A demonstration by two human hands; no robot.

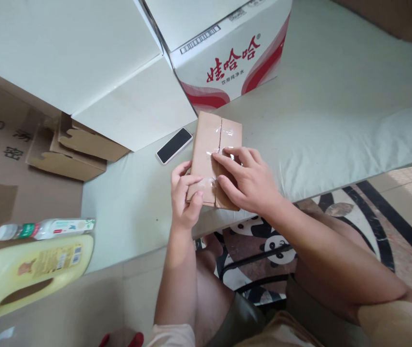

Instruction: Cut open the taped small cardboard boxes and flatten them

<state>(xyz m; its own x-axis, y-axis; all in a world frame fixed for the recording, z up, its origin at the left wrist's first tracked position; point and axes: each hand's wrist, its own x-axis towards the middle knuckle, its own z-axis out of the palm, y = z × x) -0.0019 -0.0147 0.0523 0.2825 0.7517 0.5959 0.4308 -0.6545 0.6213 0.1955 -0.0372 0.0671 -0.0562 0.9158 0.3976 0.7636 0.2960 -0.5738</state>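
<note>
A small brown cardboard box [206, 140] is tilted over the cloth-covered table, with strips of clear tape across the seam on its face. My left hand [185, 195] is closed around its lower left edge, thumb on the near side and fingers along the left. My right hand [247, 178] lies over the right half of the box. Its index fingertip touches the tape at the seam, and its thumb rests lower down, apart from the index finger. Just left of the box, a phone-like device with a dark screen [174, 145] lies on the table.
Behind stand a white carton with red print [232, 72] and a large white box [137, 106]. Folded brown cardboard [83, 144] sits to the left. A clear bottle [46, 229] and a yellow jug [61, 262] are at lower left. The pale green cloth [321, 120] extends right.
</note>
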